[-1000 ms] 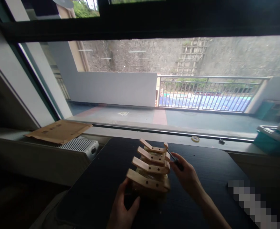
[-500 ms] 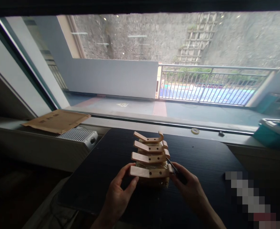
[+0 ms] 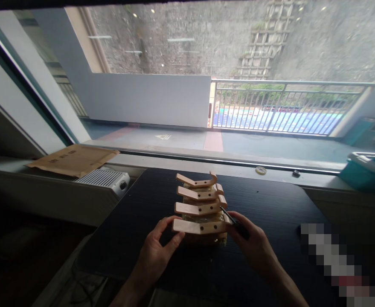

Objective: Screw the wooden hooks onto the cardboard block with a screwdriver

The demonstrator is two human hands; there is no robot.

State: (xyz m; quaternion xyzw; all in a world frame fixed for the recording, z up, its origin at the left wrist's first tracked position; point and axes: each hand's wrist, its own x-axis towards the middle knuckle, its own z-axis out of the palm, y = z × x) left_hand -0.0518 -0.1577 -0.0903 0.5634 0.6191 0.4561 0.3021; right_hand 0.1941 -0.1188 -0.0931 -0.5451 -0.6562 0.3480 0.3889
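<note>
Several pale wooden hooks lie in a row, front to back, across a block wrapped in clear film (image 3: 200, 218). Each has a flat slanted left end, two dark holes and a curled right end. My left hand (image 3: 160, 245) pinches the left end of the nearest wooden hook (image 3: 192, 227) between thumb and fingers. At that hook's curled right end is my right hand (image 3: 249, 234), closed round a slim dark tool with a thin pointed tip (image 3: 228, 214). The tip points up and left, by the second hook (image 3: 195, 209). What kind of tool it is stays unclear.
The hooks and block rest on a black table (image 3: 267, 209). Beyond its far edge, a tape roll (image 3: 260, 170) and a small dark object (image 3: 296, 173) lie on the windowsill. A brown envelope (image 3: 75, 158) covers part of a white heater (image 3: 106, 178). A teal bin (image 3: 360, 175) stands at right.
The view has tilted down slightly, so the scene sits a little higher. Both hands keep nearly the same place on the nearest hook.
</note>
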